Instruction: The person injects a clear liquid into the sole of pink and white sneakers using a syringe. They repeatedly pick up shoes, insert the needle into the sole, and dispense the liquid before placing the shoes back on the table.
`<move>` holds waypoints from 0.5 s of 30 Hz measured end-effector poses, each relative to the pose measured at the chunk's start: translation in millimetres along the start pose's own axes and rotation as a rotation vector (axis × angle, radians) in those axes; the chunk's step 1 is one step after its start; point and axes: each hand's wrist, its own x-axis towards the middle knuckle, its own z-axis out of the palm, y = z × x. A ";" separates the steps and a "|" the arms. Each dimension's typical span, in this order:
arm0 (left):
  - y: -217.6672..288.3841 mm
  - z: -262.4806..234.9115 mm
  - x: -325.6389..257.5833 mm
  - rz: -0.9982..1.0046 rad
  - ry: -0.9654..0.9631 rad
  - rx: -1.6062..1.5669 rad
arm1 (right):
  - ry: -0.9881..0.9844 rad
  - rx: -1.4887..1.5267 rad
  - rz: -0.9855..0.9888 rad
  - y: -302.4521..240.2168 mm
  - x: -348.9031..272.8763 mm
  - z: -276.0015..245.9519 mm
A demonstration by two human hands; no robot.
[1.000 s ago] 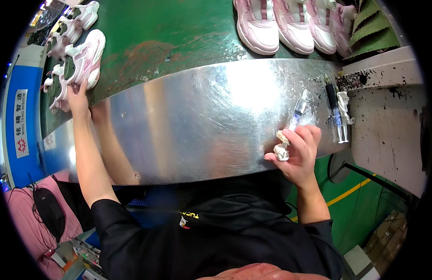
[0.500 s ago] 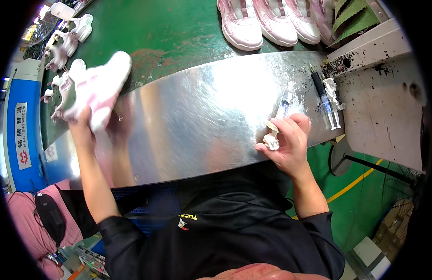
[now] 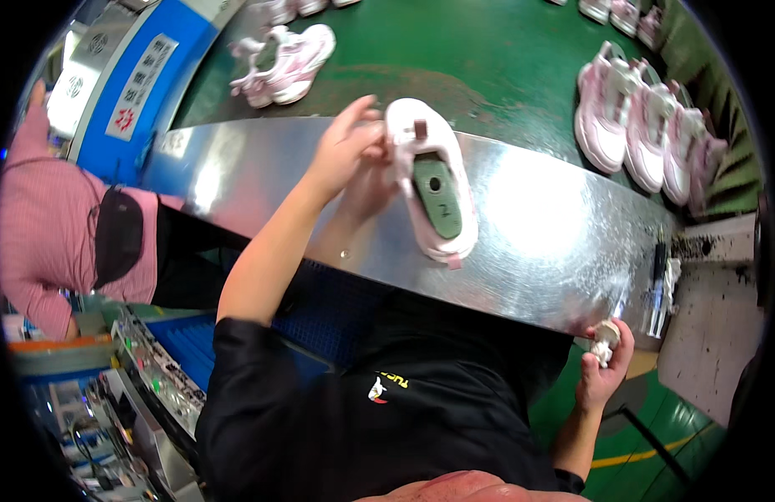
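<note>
A pale pink and white sneaker (image 3: 465, 188) is over the metal bench, its toe at the far edge and its heel tab toward me. A green insole with a dark ring shows inside. My left hand (image 3: 347, 149) is beside the toe, fingers bent and apart, their tips at the shoe's left side; no finger wraps over the upper. Off the bench's near right edge, my right hand (image 3: 605, 375) pinches a crumpled white wad (image 3: 602, 353) with a round beige piece on top. What the wad is made of cannot be made out.
Several matching sneakers (image 3: 601, 117) stand on the green surface at right, others (image 3: 295, 63) at far left. A black-handled tool (image 3: 658, 261) lies by the bench's right end, near a stained pale panel (image 3: 709, 335). A person in pink (image 3: 57, 209) stands at left.
The view has swung left. The sneaker has come from the far left to in front of me and turned its opening up. My right hand still holds the wad, lower and nearer the bench edge.
</note>
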 end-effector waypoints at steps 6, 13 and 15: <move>6.8 16.7 62.4 -0.249 -0.096 0.533 | -0.013 -0.007 0.109 2.8 -10.3 -18.5; 50.8 73.3 18.4 -0.077 -0.225 -0.588 | -0.150 0.181 0.126 -35.9 -6.3 2.2; 65.3 81.8 2.7 -0.047 -0.318 -0.780 | -0.136 0.261 0.102 -52.1 4.4 17.4</move>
